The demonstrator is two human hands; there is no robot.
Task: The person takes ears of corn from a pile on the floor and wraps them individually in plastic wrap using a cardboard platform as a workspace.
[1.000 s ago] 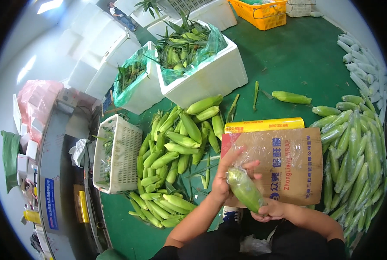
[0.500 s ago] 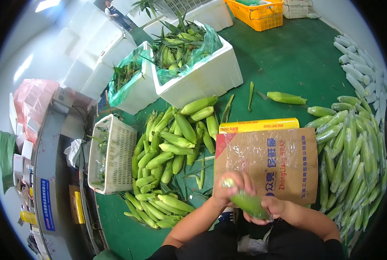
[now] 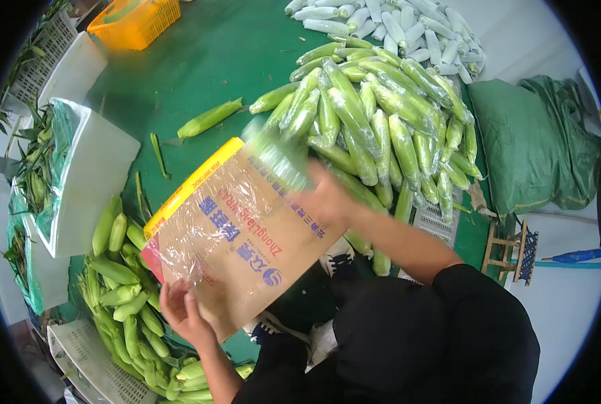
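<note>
My right hand (image 3: 324, 200), smeared by motion, is closed around one end of a film-wrapped ear of corn (image 3: 273, 156), which is itself blurred. The ear is above the far right corner of a brown cardboard carton (image 3: 246, 232) with a sheet of clear film across its top. At the carton's near left edge, my left hand (image 3: 184, 313) has its fingers apart and holds nothing. A yellow strip (image 3: 194, 185) runs along the carton's far edge. Past the right hand lies a big heap of wrapped corn ears (image 3: 395, 135).
Unwrapped corn (image 3: 122, 289) is piled at left, beside a white plastic crate (image 3: 95, 363) and white foam boxes (image 3: 98, 175). One loose ear (image 3: 209, 119) lies on the green floor. White-netted pieces (image 3: 395, 30), a green sack (image 3: 533, 145) and a small stool (image 3: 513, 252) stand right.
My view has swung to the right. My hands have parted: the right one has carried the wrapped ear toward the wrapped heap, and the left has let go and moved to the carton's edge.
</note>
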